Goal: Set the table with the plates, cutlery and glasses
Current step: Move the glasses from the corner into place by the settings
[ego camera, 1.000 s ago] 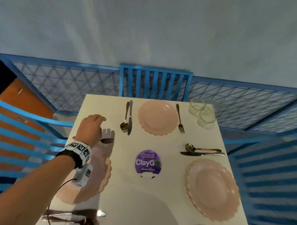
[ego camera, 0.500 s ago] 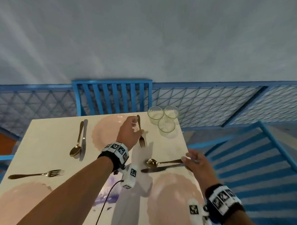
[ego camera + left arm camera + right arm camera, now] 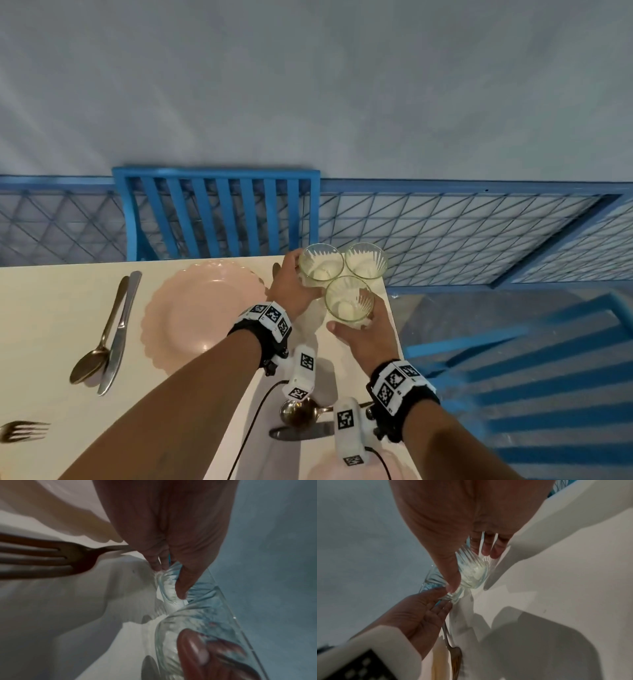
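Note:
Three clear ribbed glasses stand together at the table's far right corner. My left hand (image 3: pixel 291 287) grips the far-left glass (image 3: pixel 320 265), thumb and fingers on opposite sides of it (image 3: pixel 171 588). My right hand (image 3: pixel 363 335) holds the nearest glass (image 3: pixel 349 298) from below, and in the right wrist view its thumb and fingers close round that glass (image 3: pixel 472 572). The third glass (image 3: pixel 365 261) stands free behind them. A pink plate (image 3: pixel 202 305) lies left of my left hand, and a fork (image 3: pixel 51 559) lies under that wrist.
A spoon (image 3: pixel 99 342) and knife (image 3: pixel 120 335) lie left of the pink plate, and a fork (image 3: pixel 24 431) lies at the lower left. Another spoon (image 3: pixel 301 413) and knife (image 3: pixel 301 432) lie under my wrists. A blue chair (image 3: pixel 212 212) and blue railing (image 3: pixel 445 226) stand beyond the table edge.
My left hand left the fork beside the far plate and reached right to a glass. My right hand left the spoon and knife handles and moved forward onto the nearest glass.

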